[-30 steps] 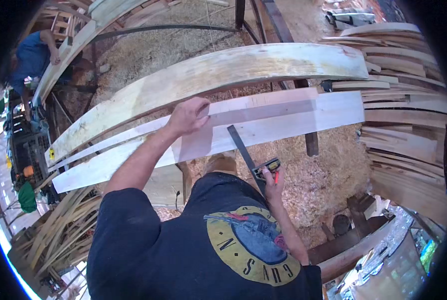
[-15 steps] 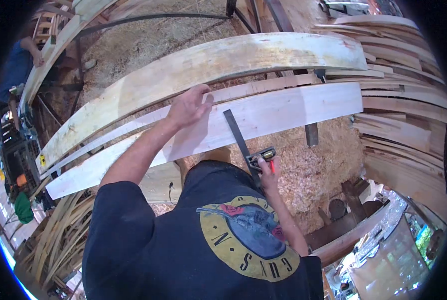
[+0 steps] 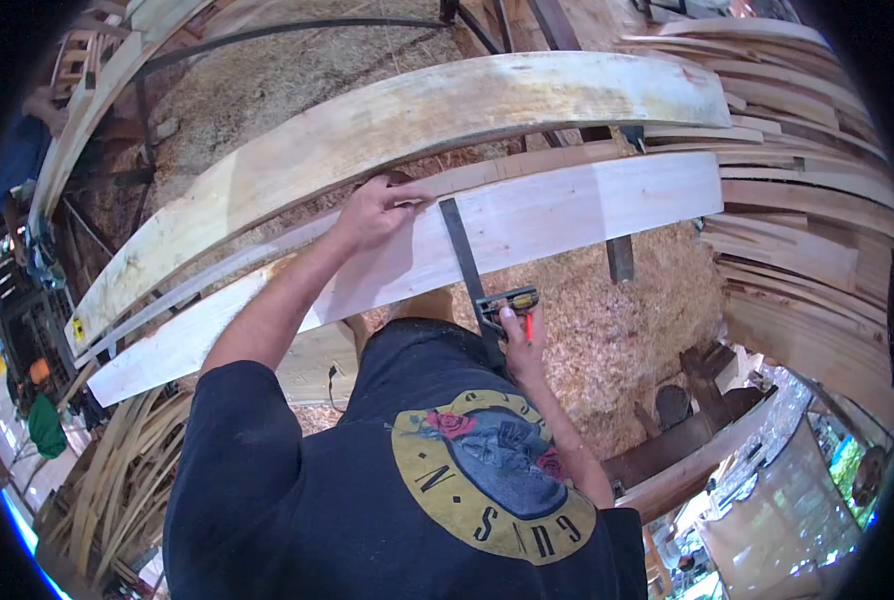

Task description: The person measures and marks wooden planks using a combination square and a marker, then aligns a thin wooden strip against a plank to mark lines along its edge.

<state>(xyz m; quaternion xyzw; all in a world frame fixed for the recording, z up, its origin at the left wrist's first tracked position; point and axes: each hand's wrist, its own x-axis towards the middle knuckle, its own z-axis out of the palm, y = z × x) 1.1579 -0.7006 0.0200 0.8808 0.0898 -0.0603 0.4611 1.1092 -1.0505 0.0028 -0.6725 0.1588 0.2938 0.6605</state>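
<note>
A long pale board [image 3: 547, 218] with a slightly curved shape lies across in front of me. My left hand [image 3: 375, 214] is at its far edge, fingers bent over the edge and closed on it; the fingertips are partly hidden. In my right hand [image 3: 523, 350] is a combination square [image 3: 465, 255], its head near the board's near edge and its dark blade lying across the board's face. The blade's far end is close to my left fingers. A red marking tool [image 3: 529, 326], perhaps a pencil, sticks out from the same right hand.
Beyond the board stands a larger curved timber [image 3: 407, 120], with a thin strip [image 3: 217, 262] between them. Stacked planks [image 3: 807, 190] fill the right side. Wood shavings [image 3: 617, 340] cover the ground. At far left, a person's arm [image 3: 47, 110] shows beside another curved timber.
My right hand has slid the square a little left and farther across the board, its blade end now near the far edge. My left fingers have come down and closed at that edge.
</note>
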